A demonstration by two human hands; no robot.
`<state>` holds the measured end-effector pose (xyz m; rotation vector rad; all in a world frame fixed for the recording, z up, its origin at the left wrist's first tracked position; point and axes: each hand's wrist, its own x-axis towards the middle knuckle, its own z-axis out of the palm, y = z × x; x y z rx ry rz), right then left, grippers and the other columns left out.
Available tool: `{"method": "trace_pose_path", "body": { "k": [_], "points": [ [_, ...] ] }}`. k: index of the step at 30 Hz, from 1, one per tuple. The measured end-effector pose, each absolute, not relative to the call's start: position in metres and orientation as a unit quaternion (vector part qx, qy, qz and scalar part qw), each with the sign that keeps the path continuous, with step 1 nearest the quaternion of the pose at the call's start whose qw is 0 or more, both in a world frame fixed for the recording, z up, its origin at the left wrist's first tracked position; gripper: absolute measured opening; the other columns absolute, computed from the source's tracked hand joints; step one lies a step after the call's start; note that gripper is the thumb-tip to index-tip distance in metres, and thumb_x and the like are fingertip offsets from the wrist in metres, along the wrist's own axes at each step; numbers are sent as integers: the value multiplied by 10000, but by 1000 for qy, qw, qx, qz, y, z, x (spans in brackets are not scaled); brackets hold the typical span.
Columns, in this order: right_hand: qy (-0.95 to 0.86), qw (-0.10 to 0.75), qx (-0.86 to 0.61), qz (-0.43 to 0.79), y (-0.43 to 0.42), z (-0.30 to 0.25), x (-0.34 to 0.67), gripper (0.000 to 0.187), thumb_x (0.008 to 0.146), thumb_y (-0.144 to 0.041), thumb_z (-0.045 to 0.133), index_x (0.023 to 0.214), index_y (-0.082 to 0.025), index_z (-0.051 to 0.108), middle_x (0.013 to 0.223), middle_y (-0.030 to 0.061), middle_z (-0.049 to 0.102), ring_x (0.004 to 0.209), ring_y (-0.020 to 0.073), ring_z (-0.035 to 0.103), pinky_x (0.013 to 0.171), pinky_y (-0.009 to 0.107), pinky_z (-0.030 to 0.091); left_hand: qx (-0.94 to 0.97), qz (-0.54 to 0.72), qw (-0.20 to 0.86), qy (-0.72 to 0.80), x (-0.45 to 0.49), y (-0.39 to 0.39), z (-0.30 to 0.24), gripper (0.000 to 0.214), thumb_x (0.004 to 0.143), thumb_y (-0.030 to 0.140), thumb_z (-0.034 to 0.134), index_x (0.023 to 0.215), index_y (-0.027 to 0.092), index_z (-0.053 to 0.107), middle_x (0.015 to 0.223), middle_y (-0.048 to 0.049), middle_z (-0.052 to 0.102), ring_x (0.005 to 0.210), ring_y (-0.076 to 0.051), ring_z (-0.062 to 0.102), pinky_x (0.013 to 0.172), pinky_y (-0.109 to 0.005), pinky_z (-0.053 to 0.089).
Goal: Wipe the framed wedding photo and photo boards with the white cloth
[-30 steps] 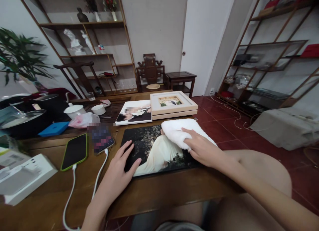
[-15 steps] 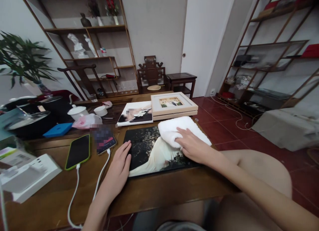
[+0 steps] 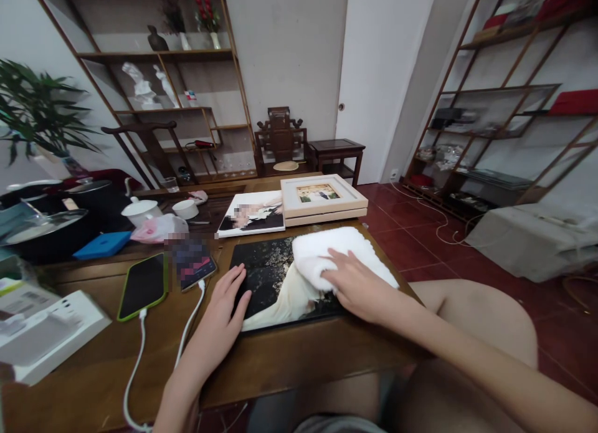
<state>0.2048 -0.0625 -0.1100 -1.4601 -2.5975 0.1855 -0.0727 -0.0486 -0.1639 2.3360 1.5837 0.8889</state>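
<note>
A dark photo panel [image 3: 261, 283] with a picture of a long white dress lies flat on the wooden table. My left hand [image 3: 222, 308] rests along its left edge, fingers stretched out and holding nothing. On the panel's right part lies a folded white towel [image 3: 359, 252], which hides that area and overhangs the right edge. My right hand [image 3: 357, 286] presses on the towel's near side and grips it there, fingers on top. Behind the panel are a white-edged photo print [image 3: 252, 214] and light wooden picture frames [image 3: 327, 215], stacked.
Left of the panel lie a phone in a green case [image 3: 144, 286] and another phone [image 3: 199, 268], each with a white cable. Farther left are a white box [image 3: 60, 339], a blue box [image 3: 103, 245], a white teapot [image 3: 142, 210] and dark pots [image 3: 51, 224]. The table's edge runs close on the right.
My right hand has slid the towel slightly toward me over the panel. My left hand stays at the left edge, its thumb a little farther from the fingers. The view has shifted slightly.
</note>
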Motion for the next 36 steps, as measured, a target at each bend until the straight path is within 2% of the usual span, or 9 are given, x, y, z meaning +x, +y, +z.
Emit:
{"method": "trace_pose_path", "body": {
  "k": [6, 11, 16, 18, 23, 27, 29, 32, 36],
  "points": [
    [-867, 70, -492, 25, -16, -112, 201, 443, 739, -21, 410, 1137, -123, 576, 1274, 190, 500, 1291, 352, 309, 991, 600, 267, 783, 303, 92, 536, -72, -49, -161, 400, 894, 370, 391, 1234, 180, 481, 1379, -120, 431, 1301, -236, 371, 1090, -466, 282],
    [-875, 80, -475, 44, -65, -114, 204, 444, 739, -3, 404, 1098, -153, 617, 1356, 144, 454, 1329, 340, 243, 1037, 591, 211, 784, 302, 90, 535, -72, -49, -162, 424, 894, 377, 381, 1238, 151, 483, 1378, -136, 431, 1304, -240, 364, 1093, -461, 276],
    [-881, 33, -462, 96, -124, -111, 205, 422, 684, -33, 483, 1017, -216, 667, 1420, 100, 385, 1336, 396, 188, 1018, 670, 159, 780, 304, 96, 538, -72, -48, -165, 440, 896, 383, 381, 1259, 151, 469, 1383, -130, 428, 1307, -238, 355, 1094, -462, 272],
    [-880, 30, -462, 107, -127, -109, 205, 444, 672, -26, 480, 1028, -220, 661, 1423, 95, 382, 1336, 394, 190, 1021, 663, 169, 781, 305, 93, 537, -72, -48, -165, 446, 898, 383, 378, 1264, 144, 466, 1381, -134, 430, 1308, -237, 352, 1094, -460, 273],
    [-868, 55, -487, 80, -78, -104, 209, 485, 705, 16, 392, 1101, -164, 609, 1363, 142, 446, 1321, 342, 266, 1024, 582, 249, 785, 302, 92, 533, -71, -50, -162, 430, 899, 377, 387, 1259, 161, 476, 1384, -128, 430, 1311, -240, 352, 1089, -459, 284],
    [-879, 48, -473, 30, -22, -103, 211, 418, 732, 1, 373, 1070, -109, 595, 1234, 196, 530, 1239, 322, 395, 974, 518, 334, 785, 296, 96, 535, -71, -51, -159, 417, 901, 365, 399, 1262, 170, 472, 1384, -124, 431, 1315, -237, 347, 1091, -459, 281],
    [-878, 47, -476, 4, -5, -106, 211, 405, 744, -8, 368, 1066, -108, 592, 1212, 195, 541, 1224, 314, 410, 968, 510, 337, 785, 299, 94, 534, -71, -50, -159, 408, 901, 360, 402, 1262, 182, 472, 1382, -119, 434, 1311, -237, 353, 1087, -467, 285],
    [-877, 53, -478, -3, -5, -111, 213, 435, 727, -7, 388, 1092, -126, 591, 1275, 176, 507, 1280, 323, 340, 999, 546, 289, 786, 302, 92, 532, -71, -50, -160, 404, 901, 354, 405, 1265, 191, 469, 1381, -115, 436, 1307, -235, 361, 1087, -469, 283],
    [-884, 56, -463, 25, -48, -114, 217, 467, 696, 19, 397, 1065, -154, 624, 1384, 140, 423, 1333, 330, 244, 1030, 584, 240, 783, 299, 89, 538, -71, -50, -162, 418, 904, 354, 393, 1266, 161, 472, 1382, -130, 433, 1310, -234, 355, 1091, -457, 280]
  ]
}}
